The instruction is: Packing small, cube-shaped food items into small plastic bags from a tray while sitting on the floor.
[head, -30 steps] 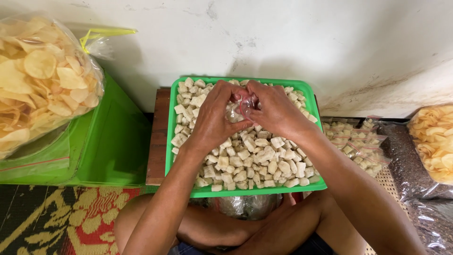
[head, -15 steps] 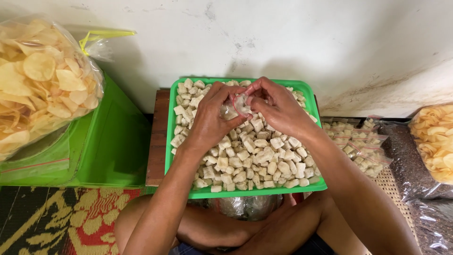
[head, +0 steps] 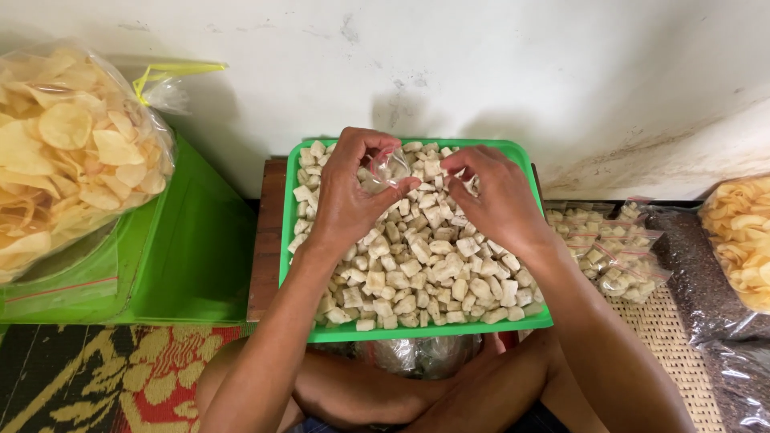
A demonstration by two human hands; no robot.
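The green tray (head: 298, 265) looks like smooth moulded plastic with a slight sheen along its rim. Heaped in it, the pale snack pieces (head: 425, 273) are matt, dry and rough-edged. Above the tray's far end, the small clear bag (head: 387, 170) pinched in the left hand (head: 349, 196) is thin glossy film, crinkled and catching light. Under the tray's left edge, the bench (head: 265, 240) shows dark, dull wood. Left of the tray, the big chip bag (head: 72, 152) is shiny clear plastic. Right of the tray, the mat (head: 670, 353) is woven straw, coarse and matt. Behind the tray, the wall (head: 497, 72) is chalky, scuffed paint.
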